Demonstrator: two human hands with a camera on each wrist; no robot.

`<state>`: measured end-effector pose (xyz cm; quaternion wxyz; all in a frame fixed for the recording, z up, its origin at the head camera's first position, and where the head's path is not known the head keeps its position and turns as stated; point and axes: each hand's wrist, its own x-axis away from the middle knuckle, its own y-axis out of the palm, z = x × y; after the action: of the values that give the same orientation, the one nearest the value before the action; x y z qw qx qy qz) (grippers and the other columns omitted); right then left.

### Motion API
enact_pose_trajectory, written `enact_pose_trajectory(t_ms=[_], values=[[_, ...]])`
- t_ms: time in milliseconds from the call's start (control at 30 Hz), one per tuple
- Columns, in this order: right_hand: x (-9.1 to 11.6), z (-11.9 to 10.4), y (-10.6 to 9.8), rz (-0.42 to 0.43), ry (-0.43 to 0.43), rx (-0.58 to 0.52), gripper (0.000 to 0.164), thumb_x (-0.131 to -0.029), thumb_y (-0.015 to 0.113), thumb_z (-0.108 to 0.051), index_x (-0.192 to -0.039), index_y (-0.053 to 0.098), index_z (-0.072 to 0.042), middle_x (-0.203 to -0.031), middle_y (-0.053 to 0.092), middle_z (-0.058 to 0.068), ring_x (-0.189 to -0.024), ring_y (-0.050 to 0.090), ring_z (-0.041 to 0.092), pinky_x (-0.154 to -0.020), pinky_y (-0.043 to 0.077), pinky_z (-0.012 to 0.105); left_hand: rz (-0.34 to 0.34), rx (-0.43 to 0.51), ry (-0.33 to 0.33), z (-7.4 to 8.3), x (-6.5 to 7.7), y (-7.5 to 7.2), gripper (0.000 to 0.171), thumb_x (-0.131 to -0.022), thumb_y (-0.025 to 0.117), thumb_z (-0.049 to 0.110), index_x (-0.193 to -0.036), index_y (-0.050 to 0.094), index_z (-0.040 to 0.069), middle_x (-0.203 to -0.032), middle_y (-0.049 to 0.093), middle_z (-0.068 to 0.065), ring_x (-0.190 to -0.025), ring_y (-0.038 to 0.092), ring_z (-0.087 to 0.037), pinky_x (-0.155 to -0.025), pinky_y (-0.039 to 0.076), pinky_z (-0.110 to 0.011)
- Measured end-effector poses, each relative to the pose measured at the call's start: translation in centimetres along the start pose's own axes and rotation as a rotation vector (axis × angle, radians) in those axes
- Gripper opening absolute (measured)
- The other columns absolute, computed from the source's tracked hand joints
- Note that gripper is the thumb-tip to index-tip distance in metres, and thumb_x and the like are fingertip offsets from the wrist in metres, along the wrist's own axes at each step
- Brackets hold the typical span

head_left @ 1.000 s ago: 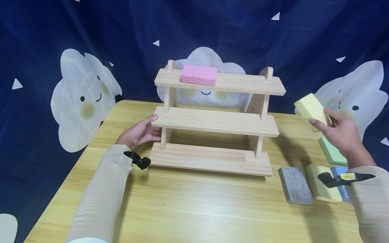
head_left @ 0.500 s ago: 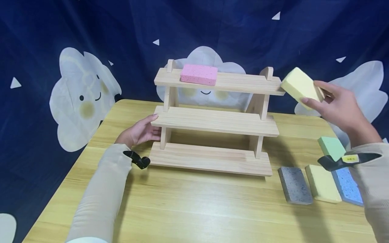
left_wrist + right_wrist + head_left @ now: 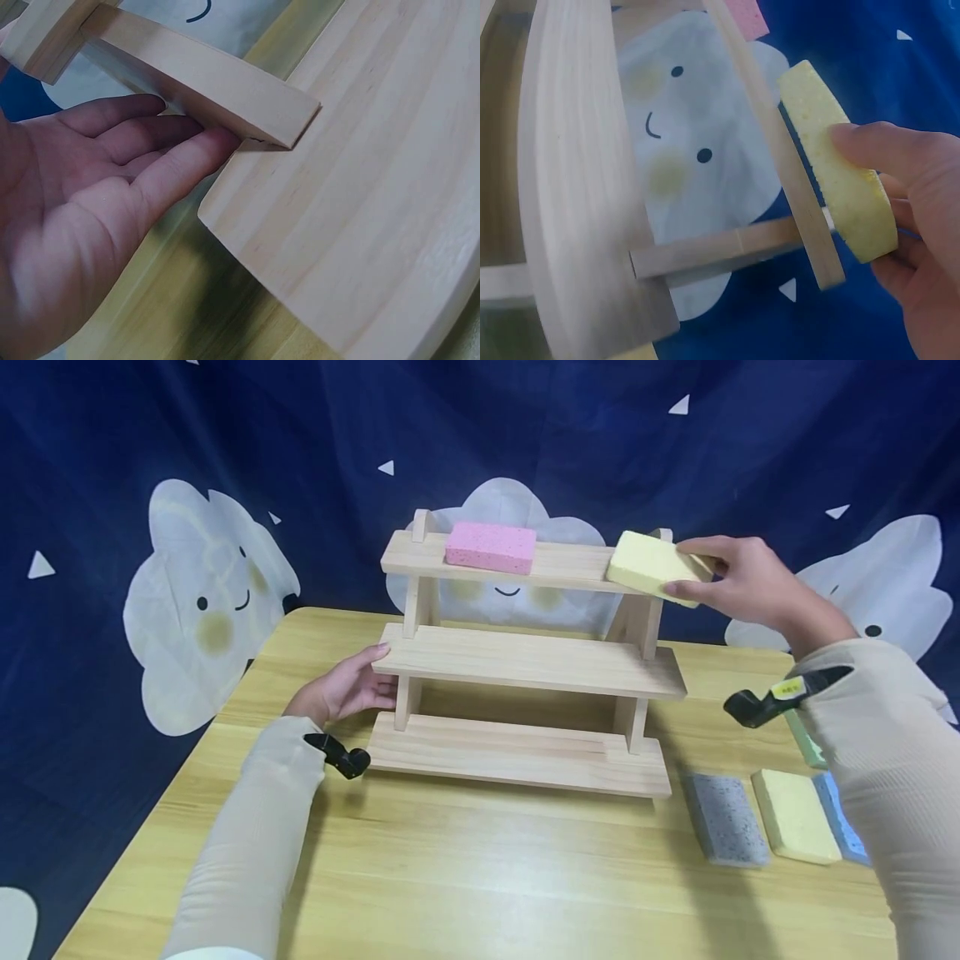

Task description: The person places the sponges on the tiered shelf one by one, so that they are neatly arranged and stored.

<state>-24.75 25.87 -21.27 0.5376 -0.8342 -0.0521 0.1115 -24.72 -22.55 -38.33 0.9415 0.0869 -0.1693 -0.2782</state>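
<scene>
A three-tier wooden display rack (image 3: 525, 656) stands on the table. At its left end my left hand (image 3: 351, 687) holds on, thumb at the middle shelf's edge and fingers below; the left wrist view shows fingertips against the upright (image 3: 210, 82). My right hand (image 3: 750, 581) pinches a pale yellow sponge (image 3: 652, 564) between thumb and fingers, over the right end of the top shelf. In the right wrist view, a thin gap shows between this sponge (image 3: 832, 157) and the shelf board (image 3: 780, 150). A pink sponge (image 3: 491, 547) lies towards the top shelf's left.
On the table's right lie a grey sponge (image 3: 726, 820), another yellow sponge (image 3: 797, 817), a blue sponge (image 3: 840, 818) and a green sponge (image 3: 806, 739), the last two partly hidden by my right sleeve. A dark blue curtain (image 3: 570, 435) with cloud prints hangs behind.
My right hand has carried the yellow sponge left and up from beside the rack to over the top shelf's right end, tilting it flatter. The left hand stays put.
</scene>
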Motion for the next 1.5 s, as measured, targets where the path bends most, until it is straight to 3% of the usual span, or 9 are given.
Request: enact_pose_trajectory(t_ms=[133, 233, 367, 467, 567, 967, 1500], values=[[-1.1, -0.6, 0.5, -0.063, -0.005, 0.027, 0.069, -0.084, 0.065, -0.047, -0.137, 0.048, -0.006, -0.100, 0.047, 0.015, -0.081, 0.039, 0.025, -0.056, 0.029, 0.028, -0.005, 0.018, 0.001, -0.1, -0.1, 0.0, 0.054, -0.101, 0.026, 0.041, -0.145, 0.009, 0.015, -0.146, 0.019, -0.030, -0.133, 0.024, -0.045, -0.092, 0.047, -0.044], [-1.9, -1.0, 0.5, -0.116, -0.004, 0.029, 0.071, -0.084, 0.065, -0.049, -0.137, 0.048, -0.005, -0.101, 0.048, 0.015, -0.087, 0.040, 0.024, -0.059, 0.030, 0.028, -0.009, 0.012, -0.007, -0.1, -0.1, 0.1, 0.055, -0.101, 0.025, 0.042, -0.145, 0.009, 0.014, -0.146, 0.019, -0.029, -0.134, 0.024, -0.045, -0.091, 0.048, -0.042], [-2.9, -1.5, 0.1, -0.202, 0.011, 0.042, 0.074, -0.083, 0.065, -0.051, -0.140, 0.044, -0.007, -0.113, 0.051, 0.017, -0.095, 0.043, 0.028, -0.065, 0.037, 0.028, -0.020, 0.000, -0.012, 0.0, -0.2, 0.0, 0.057, -0.100, 0.026, 0.043, -0.146, 0.008, 0.014, -0.147, 0.019, -0.029, -0.134, 0.024, -0.044, -0.089, 0.049, -0.040], [-3.9, -2.0, -0.3, -0.270, 0.038, 0.036, 0.080, -0.082, 0.064, -0.055, -0.143, 0.039, -0.010, -0.127, 0.048, 0.019, -0.103, 0.041, 0.031, -0.077, 0.041, 0.036, -0.019, 0.007, -0.003, 0.0, -0.2, -0.1, 0.056, -0.101, 0.026, 0.043, -0.146, 0.008, 0.016, -0.147, 0.019, -0.029, -0.134, 0.023, -0.045, -0.090, 0.048, -0.041], [-4.7, -2.3, -0.4, -0.310, 0.053, 0.017, 0.084, -0.080, 0.064, -0.057, -0.145, 0.036, -0.011, -0.134, 0.044, 0.018, -0.109, 0.039, 0.033, -0.087, 0.038, 0.047, -0.013, 0.006, 0.007, 0.1, -0.1, -0.3, 0.054, -0.101, 0.026, 0.042, -0.145, 0.009, 0.016, -0.146, 0.020, -0.030, -0.133, 0.024, -0.045, -0.090, 0.048, -0.042], [-5.9, -3.0, -0.4, -0.381, 0.072, -0.003, 0.082, -0.082, 0.065, -0.054, -0.147, 0.033, -0.017, -0.141, 0.038, 0.016, -0.117, 0.035, 0.033, -0.101, 0.030, 0.054, -0.008, 0.005, -0.008, 0.1, -0.1, -0.2, 0.055, -0.100, 0.027, 0.044, -0.145, 0.010, 0.016, -0.146, 0.021, -0.029, -0.133, 0.026, -0.043, -0.088, 0.049, -0.039], [-5.8, -3.0, -0.3, -0.393, 0.080, -0.026, 0.082, -0.084, 0.063, -0.053, -0.149, 0.026, -0.022, -0.148, 0.031, 0.016, -0.122, 0.033, 0.033, -0.103, 0.027, 0.055, -0.018, 0.014, -0.004, 0.0, 0.0, 0.4, 0.056, -0.101, 0.027, 0.042, -0.146, 0.006, 0.017, -0.147, 0.019, -0.030, -0.134, 0.023, -0.046, -0.092, 0.048, -0.043]])
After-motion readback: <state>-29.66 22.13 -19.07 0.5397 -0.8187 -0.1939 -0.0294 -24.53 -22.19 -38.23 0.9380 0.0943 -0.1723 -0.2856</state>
